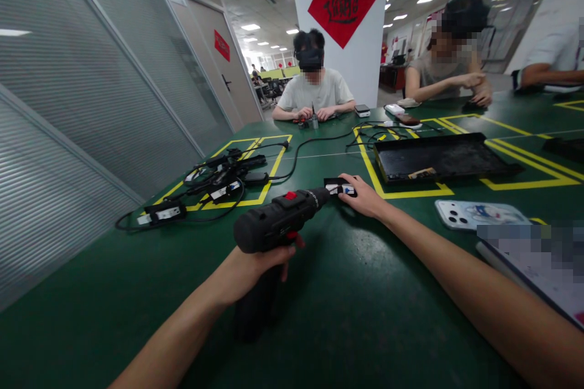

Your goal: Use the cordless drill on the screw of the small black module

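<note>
My left hand is wrapped round the grip of a black cordless drill with red buttons. The drill's chuck points away and to the right, at a small black box with a white label, possibly a power adapter. My right hand pinches the right end of that box against the green table. Chuck and box overlap in view, so I cannot tell whether the bit touches it.
Black adapters and cables lie in a heap at left. A black tray stands at right, with a phone and a notebook-like item nearer. Yellow tape marks the table. A person sits opposite; others sit at right.
</note>
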Motion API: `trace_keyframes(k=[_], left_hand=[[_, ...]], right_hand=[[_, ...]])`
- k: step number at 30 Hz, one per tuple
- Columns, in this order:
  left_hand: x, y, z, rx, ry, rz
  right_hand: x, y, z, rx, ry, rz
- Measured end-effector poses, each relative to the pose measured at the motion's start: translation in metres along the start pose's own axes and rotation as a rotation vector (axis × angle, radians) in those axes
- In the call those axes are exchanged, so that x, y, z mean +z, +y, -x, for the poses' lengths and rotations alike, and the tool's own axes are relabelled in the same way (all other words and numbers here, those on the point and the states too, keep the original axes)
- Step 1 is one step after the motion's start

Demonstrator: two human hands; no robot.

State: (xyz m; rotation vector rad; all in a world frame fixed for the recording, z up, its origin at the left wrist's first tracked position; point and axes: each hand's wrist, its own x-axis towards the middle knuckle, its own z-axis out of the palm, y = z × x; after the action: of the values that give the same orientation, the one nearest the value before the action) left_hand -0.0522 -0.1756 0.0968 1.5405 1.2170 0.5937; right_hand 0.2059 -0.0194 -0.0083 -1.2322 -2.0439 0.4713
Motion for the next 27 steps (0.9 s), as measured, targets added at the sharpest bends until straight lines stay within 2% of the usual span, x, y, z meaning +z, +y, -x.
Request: trace_keyframes(k=[7,17,27], left_hand=[[0.0033,0.0000,0.0002,0.019,0.030,0.030],[0.0035,0.0018,0.0002,-0.057,0.038,0.082],[0.0038,-0.0018,-0.0004,-0.015,0.043,0.053]], right_hand=[[0.0012,0.0007,-0.0008,0.007,0.007,0.002],[0.0009,0.0013,0.0003,-0.007,0.006,0.007],[0.0006,0.0006,-0.0016,-0.005,0.026,0.020]])
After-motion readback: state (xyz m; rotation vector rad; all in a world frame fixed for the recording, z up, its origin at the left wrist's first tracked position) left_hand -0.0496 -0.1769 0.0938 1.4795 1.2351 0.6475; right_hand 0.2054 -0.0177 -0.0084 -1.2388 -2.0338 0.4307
